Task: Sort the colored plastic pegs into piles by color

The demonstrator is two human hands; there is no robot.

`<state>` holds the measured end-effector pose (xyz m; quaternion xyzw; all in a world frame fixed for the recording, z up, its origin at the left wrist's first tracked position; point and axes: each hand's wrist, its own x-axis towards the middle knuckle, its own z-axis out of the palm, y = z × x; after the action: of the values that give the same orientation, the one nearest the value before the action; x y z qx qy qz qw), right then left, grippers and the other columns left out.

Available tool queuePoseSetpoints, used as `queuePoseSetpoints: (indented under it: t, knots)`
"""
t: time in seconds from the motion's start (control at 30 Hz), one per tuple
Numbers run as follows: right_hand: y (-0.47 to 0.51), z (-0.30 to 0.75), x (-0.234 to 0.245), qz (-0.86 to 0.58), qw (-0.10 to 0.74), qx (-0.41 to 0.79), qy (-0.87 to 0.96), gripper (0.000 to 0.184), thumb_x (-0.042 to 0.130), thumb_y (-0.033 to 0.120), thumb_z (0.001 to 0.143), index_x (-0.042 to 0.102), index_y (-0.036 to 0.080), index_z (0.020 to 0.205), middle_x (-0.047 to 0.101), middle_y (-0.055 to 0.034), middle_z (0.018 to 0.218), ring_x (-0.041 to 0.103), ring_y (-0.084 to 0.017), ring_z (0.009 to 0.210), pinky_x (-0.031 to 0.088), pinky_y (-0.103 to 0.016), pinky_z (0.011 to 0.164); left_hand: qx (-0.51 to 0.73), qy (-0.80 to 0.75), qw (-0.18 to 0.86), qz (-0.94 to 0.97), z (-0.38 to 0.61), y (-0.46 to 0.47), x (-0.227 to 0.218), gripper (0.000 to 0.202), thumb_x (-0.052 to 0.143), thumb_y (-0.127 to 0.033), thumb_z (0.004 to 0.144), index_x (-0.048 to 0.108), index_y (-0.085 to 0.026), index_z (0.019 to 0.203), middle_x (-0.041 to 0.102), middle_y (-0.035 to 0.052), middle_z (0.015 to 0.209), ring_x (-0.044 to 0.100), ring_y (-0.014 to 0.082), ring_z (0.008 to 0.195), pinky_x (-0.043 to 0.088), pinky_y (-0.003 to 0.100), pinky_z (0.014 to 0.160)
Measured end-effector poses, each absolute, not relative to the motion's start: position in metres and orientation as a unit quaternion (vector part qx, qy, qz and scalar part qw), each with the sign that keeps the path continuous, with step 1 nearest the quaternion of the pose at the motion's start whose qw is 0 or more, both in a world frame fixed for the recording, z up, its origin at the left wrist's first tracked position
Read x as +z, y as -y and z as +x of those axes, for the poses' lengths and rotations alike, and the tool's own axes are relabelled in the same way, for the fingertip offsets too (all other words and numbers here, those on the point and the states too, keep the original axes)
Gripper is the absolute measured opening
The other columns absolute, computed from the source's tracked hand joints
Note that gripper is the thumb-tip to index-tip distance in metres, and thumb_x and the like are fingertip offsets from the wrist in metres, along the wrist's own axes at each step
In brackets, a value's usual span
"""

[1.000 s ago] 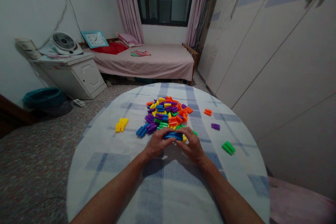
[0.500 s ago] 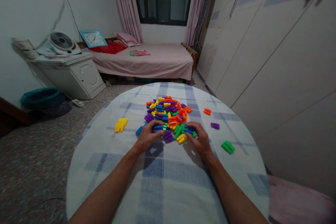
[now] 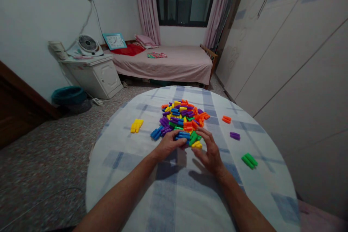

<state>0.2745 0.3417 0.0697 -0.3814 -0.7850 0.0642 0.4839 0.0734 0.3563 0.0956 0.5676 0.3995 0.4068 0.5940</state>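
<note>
In the head view, my left hand (image 3: 170, 145) cups blue plastic pegs (image 3: 182, 135), though I can't tell if it grips them. My right hand (image 3: 209, 152) stands half open beside yellow pegs (image 3: 197, 145), both at the near edge of the multicoloured peg pile (image 3: 181, 117), mid-bench (image 3: 261, 185). Gentle, cupped fingers avoid scattering it.

1. Left forearm (image 3: 122, 196) and right forearm (image 3: 243, 199): 2 bare, long limbs, narrowing toward the wrists.
2. Left hand (image 3: 168, 145) and right hand (image 3: 210, 152): 2 bare hands, broad across the back.
3. Fingers (image 3: 206, 136): long and slim, nails too small to make out.
</note>
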Motion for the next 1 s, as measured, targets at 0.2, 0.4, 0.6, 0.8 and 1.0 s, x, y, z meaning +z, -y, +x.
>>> queuePoseSetpoints:
  t: [0.2,0.4,0.6,0.8,1.0]
  knots:
    - [-0.36,0.307,0.056,-0.538,0.545,0.009,0.644,0.036,0.049,0.03,0.089,0.05,0.018,0.123,0.056,-0.011,0.114,0.058,-0.021,0.097,0.053,-0.04,0.082,0.552,-0.493,0.478,0.473,0.016,-0.381,0.131,0.055,0.072,-0.046,0.066,0.055,-0.014,0.108,0.062,0.0016,0.087,0.062,0.0112,0.069,0.055,0.03,0.072]
    - [-0.366,0.312,0.048,-0.575,0.527,0.027,0.625,0.037,0.047,0.031,0.086,0.053,0.016,0.12,0.056,-0.0117,0.111,0.059,-0.02,0.094,0.054,-0.039,0.079,0.523,-0.621,0.267,0.518,-0.05,-0.398,0.139,0.045,0.066,-0.034,0.069,0.059,-0.015,0.109,0.063,0.0047,0.093,0.062,0.0151,0.079,0.054,0.038,0.083]
    - [-0.366,0.309,0.044,-0.598,0.519,0.079,0.606,0.038,0.046,0.032,0.085,0.053,0.016,0.118,0.055,-0.0116,0.113,0.059,-0.021,0.094,0.054,-0.041,0.08,0.383,-0.7,0.027,0.602,-0.083,-0.443,0.107,0.039,0.056,-0.02,0.075,0.06,-0.012,0.114,0.06,0.0139,0.114,0.057,0.0235,0.106,0.045,0.041,0.1]
    - [-0.364,0.31,0.041,-0.612,0.502,0.116,0.601,0.038,0.044,0.033,0.086,0.054,0.015,0.118,0.057,-0.012,0.108,0.059,-0.02,0.089,0.053,-0.04,0.076,0.304,-0.682,0.024,0.665,-0.078,-0.477,0.079,0.043,0.048,-0.017,0.081,0.054,-0.015,0.124,0.057,0.0122,0.126,0.055,0.0225,0.114,0.044,0.038,0.101]
    - [-0.368,0.316,0.038,-0.615,0.487,0.12,0.609,0.036,0.043,0.033,0.084,0.057,0.014,0.112,0.058,-0.0114,0.105,0.06,-0.02,0.087,0.052,-0.04,0.078,0.24,-0.722,0.004,0.649,-0.078,-0.461,0.079,0.057,0.05,-0.028,0.086,0.039,-0.016,0.14,0.046,0.0137,0.139,0.048,0.024,0.125,0.043,0.036,0.103]
